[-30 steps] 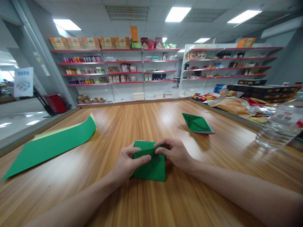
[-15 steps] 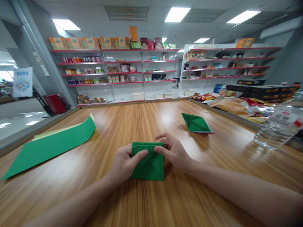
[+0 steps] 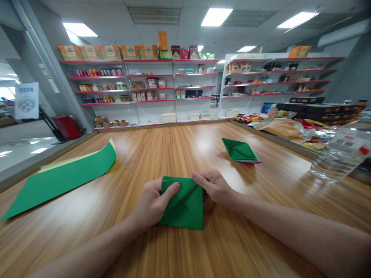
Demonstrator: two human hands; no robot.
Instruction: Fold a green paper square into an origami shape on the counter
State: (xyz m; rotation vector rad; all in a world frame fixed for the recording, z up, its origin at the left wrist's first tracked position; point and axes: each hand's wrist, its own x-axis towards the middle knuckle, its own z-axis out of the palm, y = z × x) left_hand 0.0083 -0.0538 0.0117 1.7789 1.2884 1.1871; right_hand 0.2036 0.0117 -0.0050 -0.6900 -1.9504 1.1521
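A folded square of green paper (image 3: 185, 206) is held a little above the wooden table, its creases crossing on the near face. My left hand (image 3: 158, 200) grips its left side, thumb on the front and fingers hidden behind. At the top right corner my right hand (image 3: 213, 186) pinches the paper between thumb and curled fingers. Beyond, to the right, lies a folded green paper piece (image 3: 240, 150) with other coloured layers under it. Long green and yellow paper sheets (image 3: 63, 177) rest at the left, their far end curling up.
The wooden table (image 3: 139, 154) has a raised rim. A clear plastic bottle (image 3: 337, 154) stands at the right, near packaged snacks (image 3: 286, 127) and stacked black boxes (image 3: 324, 112). Stocked shelves (image 3: 150, 88) line the back.
My right hand's fingers have curled in and closed on the paper's top right corner. The green square has shifted slightly down and right, and tilted.
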